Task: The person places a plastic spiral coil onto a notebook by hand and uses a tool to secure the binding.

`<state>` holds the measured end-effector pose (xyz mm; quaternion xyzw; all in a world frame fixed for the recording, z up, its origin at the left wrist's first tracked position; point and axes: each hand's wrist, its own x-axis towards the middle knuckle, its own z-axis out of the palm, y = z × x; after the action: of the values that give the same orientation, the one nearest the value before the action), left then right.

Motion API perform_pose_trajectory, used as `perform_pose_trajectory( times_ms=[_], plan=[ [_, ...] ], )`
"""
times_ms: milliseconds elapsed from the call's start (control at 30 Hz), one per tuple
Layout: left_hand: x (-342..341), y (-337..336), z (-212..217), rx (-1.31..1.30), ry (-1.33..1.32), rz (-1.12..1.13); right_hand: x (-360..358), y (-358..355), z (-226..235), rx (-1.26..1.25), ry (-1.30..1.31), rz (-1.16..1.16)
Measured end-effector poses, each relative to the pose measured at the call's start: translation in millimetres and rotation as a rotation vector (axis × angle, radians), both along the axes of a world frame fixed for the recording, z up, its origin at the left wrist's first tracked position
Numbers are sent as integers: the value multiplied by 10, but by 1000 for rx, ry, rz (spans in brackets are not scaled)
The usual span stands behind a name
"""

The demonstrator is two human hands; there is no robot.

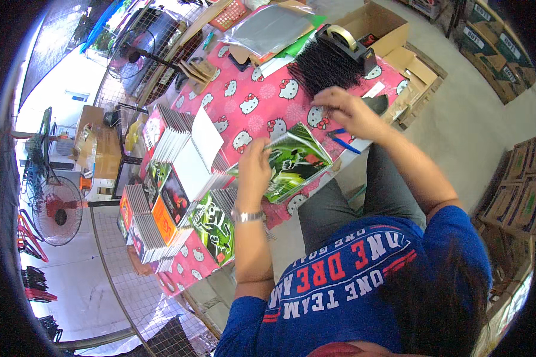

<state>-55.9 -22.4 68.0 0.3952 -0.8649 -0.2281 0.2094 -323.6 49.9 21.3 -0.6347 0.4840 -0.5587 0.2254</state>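
Observation:
A green, black and white notebook [296, 163] lies at the near edge of the pink table, tilted toward me. My left hand [255, 166] is closed on its left edge, fingers on top. Just beyond its far right corner, my right hand [342, 110] hovers over the table with bent fingers slightly apart, and I see nothing in it. Close to that hand lies a bunch of black spiral binding coils [321, 68]. Two blue pens [344, 144] rest beside the notebook, under my right wrist.
Stacks of notebooks [146, 223] with green, orange and white covers stand on the left. A tape dispenser [342, 38] sits behind the coils, near an open cardboard box [375, 24]. Clear plastic sheets [268, 30] lie at the far edge. A fan [56, 211] stands farther left.

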Motion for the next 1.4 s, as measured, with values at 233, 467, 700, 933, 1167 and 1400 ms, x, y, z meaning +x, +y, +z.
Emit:
perform_pose_trajectory(
  times_ms=[233,467,700,933,1167,1400],
  plan=[
    [116,447,-60,-387,-1,-183,454,369,126,172,317,71],
    [-3,528,-85,-386,81,-75,505,329,149,-9,316,-2],
    [-11,523,-78,-372,77,-52,639,365,141,-65,187,-34],
    [-28,527,-62,-371,83,-56,676,356,39,-108,134,-39],
    [-8,519,-94,-393,89,-74,636,363,114,-52,63,108],
    [-87,489,-100,-414,64,-75,648,466,236,63,264,69]
  ],
)
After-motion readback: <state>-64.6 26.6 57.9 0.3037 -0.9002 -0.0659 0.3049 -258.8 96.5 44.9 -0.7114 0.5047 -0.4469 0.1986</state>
